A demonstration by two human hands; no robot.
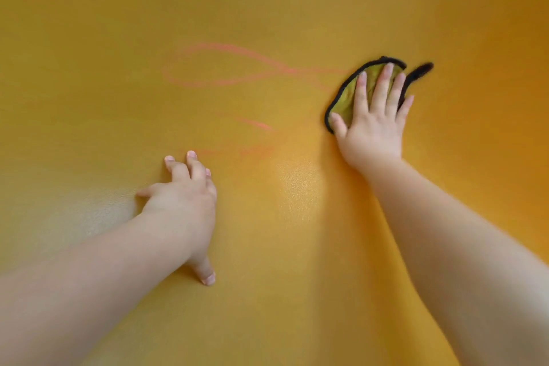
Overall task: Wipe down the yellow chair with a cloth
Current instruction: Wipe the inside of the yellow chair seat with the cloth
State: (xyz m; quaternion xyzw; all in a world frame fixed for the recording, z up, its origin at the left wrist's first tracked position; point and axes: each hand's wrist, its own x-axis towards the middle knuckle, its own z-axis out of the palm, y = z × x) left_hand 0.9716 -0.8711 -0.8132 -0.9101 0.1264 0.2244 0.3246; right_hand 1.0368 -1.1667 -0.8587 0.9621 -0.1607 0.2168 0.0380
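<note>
Our right hand (371,125) flat, fingers straight, pressing cloth (347,95) on yellow chair (297,9), just right of pink marks (214,68). Our left hand (184,190) spread, bracing, holds nothing. Risk we see: unpinched cloth may bunch or slip out; 2 mark clusters may smear.

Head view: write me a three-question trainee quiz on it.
1. True or false: the right hand presses the cloth flat on the chair.
2. Where do the pink marks lie? A) left of the cloth B) right of the cloth C) on the cloth
3. Fill in: the left hand holds ____.
Key: 1 true; 2 A; 3 nothing, it only rests on the chair.
</note>
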